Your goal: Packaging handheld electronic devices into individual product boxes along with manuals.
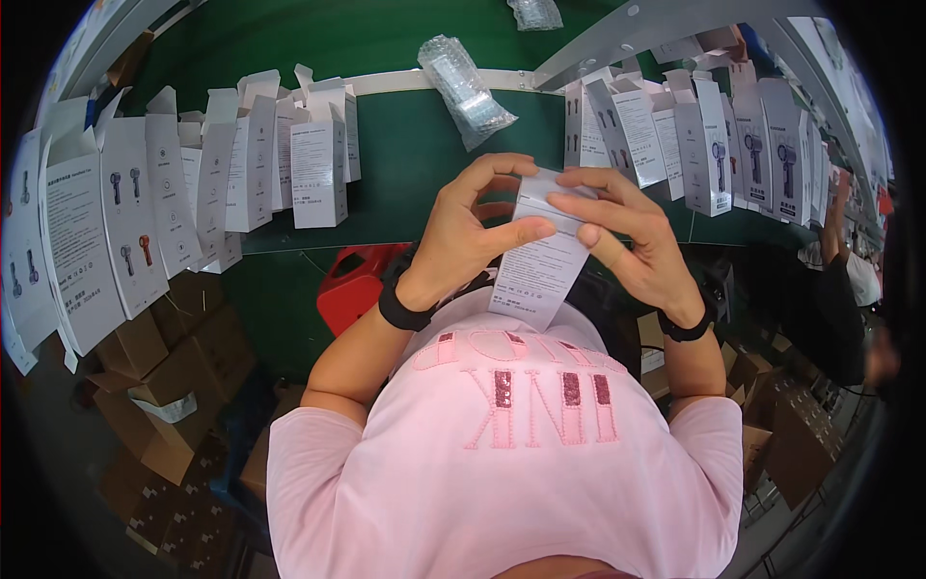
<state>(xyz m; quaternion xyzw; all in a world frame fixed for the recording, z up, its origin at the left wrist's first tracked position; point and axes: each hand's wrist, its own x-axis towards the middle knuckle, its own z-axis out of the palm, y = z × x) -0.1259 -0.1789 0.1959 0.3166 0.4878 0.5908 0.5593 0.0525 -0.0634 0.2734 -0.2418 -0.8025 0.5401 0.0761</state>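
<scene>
A tall white printed carton (540,270) stands upright against my body, its top end toward the table. My left hand (477,217) grips its left side near the top, thumb laid across the front panel. On the other side, my right hand (622,227) has its fingers over the carton's top end and its thumb at the right edge. Both hands are closed on this one carton. Whether anything is inside it cannot be seen. Beyond my hands, a bubble-wrapped item (465,92) lies on the green table (395,145).
Rows of white cartons, many with raised flaps, stand at left (125,212) and right (714,145). Another bubble-wrapped item (535,13) lies farther back. A metal rail (386,83) crosses the table. Brown boxes (183,357) and a red stool (355,285) are below. Another person (839,270) is at right.
</scene>
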